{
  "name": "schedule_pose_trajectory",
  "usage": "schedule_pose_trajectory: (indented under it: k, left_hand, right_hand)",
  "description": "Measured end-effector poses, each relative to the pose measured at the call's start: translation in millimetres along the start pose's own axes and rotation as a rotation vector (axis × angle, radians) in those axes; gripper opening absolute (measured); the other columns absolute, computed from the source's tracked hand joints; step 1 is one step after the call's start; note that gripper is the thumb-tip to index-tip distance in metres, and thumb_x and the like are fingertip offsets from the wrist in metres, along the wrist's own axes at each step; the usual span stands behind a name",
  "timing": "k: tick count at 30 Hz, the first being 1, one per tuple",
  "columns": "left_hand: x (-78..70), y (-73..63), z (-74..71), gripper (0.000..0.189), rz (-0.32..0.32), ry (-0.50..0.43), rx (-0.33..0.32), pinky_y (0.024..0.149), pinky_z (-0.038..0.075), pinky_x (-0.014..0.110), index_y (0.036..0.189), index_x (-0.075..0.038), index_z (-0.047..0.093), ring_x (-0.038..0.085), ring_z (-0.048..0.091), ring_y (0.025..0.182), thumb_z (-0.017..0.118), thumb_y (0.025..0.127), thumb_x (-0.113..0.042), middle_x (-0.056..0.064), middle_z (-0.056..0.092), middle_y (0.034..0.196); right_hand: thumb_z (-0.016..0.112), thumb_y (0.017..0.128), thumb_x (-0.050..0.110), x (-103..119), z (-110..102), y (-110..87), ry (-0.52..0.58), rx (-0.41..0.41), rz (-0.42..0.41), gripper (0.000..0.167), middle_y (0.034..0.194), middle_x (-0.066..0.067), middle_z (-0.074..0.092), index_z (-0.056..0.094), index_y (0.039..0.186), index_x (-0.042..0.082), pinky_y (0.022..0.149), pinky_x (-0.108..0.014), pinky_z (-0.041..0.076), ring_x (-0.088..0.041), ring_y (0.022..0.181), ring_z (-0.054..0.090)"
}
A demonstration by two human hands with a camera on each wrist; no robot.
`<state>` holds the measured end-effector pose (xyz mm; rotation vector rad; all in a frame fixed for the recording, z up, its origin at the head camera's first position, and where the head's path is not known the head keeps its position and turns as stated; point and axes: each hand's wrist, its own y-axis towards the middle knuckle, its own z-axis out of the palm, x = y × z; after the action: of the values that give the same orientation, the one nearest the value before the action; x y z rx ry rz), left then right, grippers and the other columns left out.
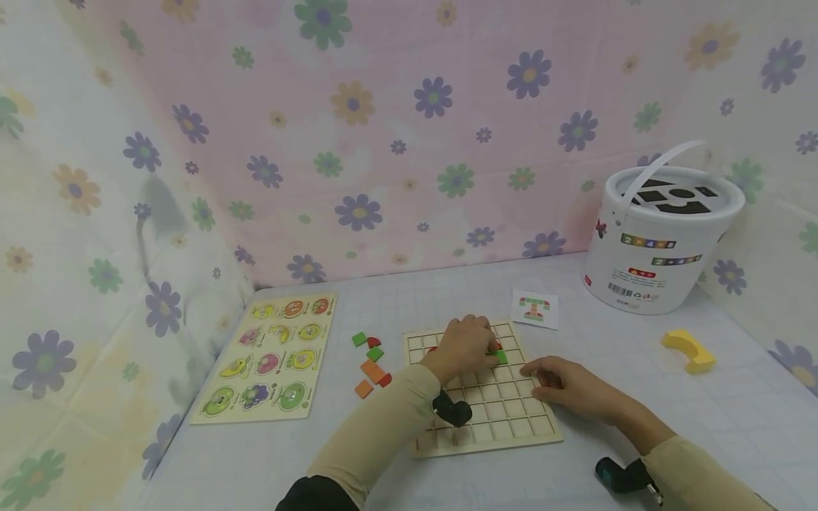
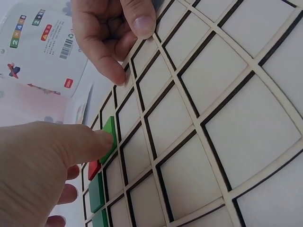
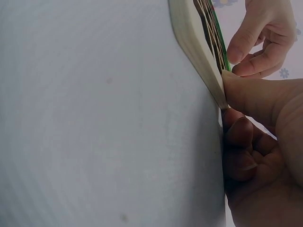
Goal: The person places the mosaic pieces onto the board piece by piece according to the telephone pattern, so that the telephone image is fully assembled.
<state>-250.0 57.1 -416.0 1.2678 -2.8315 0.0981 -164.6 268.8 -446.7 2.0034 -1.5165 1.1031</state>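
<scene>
A wooden grid board (image 1: pixel 505 426) lies on the table beneath my left hand (image 1: pixel 463 345). The left thumb (image 2: pixel 97 144) and fingers pinch a green square tile (image 2: pixel 109 137) at one of the far cells; the index fingertip is hidden in the left wrist view. Beside that tile sit a red piece (image 2: pixel 94 168) and another green tile (image 2: pixel 96 192) in the grid. My right hand (image 1: pixel 575 387) holds the board's right edge, its thumb (image 3: pixel 246 92) on top and the other fingers curled by the side.
Loose green, red and orange tiles (image 1: pixel 363 388) lie left of the board. A fruit puzzle board (image 1: pixel 255 387) is farther left. Behind the grid stands a pattern card (image 1: pixel 543 319) lying flat. A white bucket (image 1: pixel 645 262) and a yellow arch block (image 1: pixel 693 351) are at right.
</scene>
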Motion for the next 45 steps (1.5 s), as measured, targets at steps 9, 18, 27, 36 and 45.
schedule_pose_trajectory:
  k: [9, 18, 27, 36, 45]
  left_hand:
    - [14.1, -6.4, -3.8, 0.022, -0.048, 0.0, -0.049, 0.082, 0.05, 0.033, 0.11, -0.034, 0.074, 0.014, 0.058, 0.104, 0.062, 0.094, -0.044, -0.008, 0.063, 0.119]
    - [93.7, -51.7, -6.1, 0.022, -0.33, -0.228, -0.086, 0.083, 0.053, 0.042, 0.11, -0.022, 0.075, 0.025, 0.062, 0.11, 0.064, 0.091, -0.022, 0.004, 0.066, 0.119]
    - [159.2, -128.7, 1.3, 0.019, -0.521, -0.417, -0.067, 0.087, 0.052, 0.042, 0.105, -0.013, 0.076, 0.024, 0.062, 0.102, 0.068, 0.087, -0.012, 0.008, 0.067, 0.109]
    - [154.1, -148.1, 28.3, 0.022, -0.46, -0.436, -0.099, 0.079, 0.052, 0.037, 0.108, -0.015, 0.074, 0.018, 0.058, 0.091, 0.07, 0.086, -0.018, 0.004, 0.064, 0.102]
    - [145.0, -146.1, 30.5, 0.02, -0.458, -0.361, -0.097, 0.069, 0.047, 0.03, 0.101, -0.016, 0.075, 0.015, 0.053, 0.081, 0.07, 0.083, -0.024, 0.001, 0.063, 0.098]
  right_hand:
    - [0.069, 0.091, 0.027, 0, 0, -0.7, -0.004, -0.002, 0.017, 0.041, 0.1, -0.004, 0.051, 0.061, 0.128, 0.012, 0.069, -0.023, 0.039, -0.013, 0.091, 0.045]
    - [0.07, 0.091, 0.026, -3, -2, -4.2, -0.012, -0.01, 0.045, 0.042, 0.101, -0.004, 0.051, 0.06, 0.129, 0.012, 0.069, -0.023, 0.04, -0.012, 0.091, 0.046]
    - [0.069, 0.091, 0.029, -3, -6, -3.4, -0.027, -0.013, 0.013, 0.043, 0.101, -0.003, 0.051, 0.06, 0.129, 0.011, 0.069, -0.023, 0.04, -0.011, 0.09, 0.046]
    - [0.069, 0.091, 0.027, -4, -4, -2.2, 0.016, -0.007, 0.023, 0.044, 0.099, -0.005, 0.05, 0.06, 0.129, 0.01, 0.068, -0.024, 0.039, -0.011, 0.088, 0.045]
    - [0.069, 0.091, 0.027, 0, 1, 0.2, 0.027, 0.013, 0.009, 0.043, 0.101, -0.005, 0.049, 0.06, 0.129, 0.01, 0.069, -0.024, 0.039, -0.011, 0.089, 0.045]
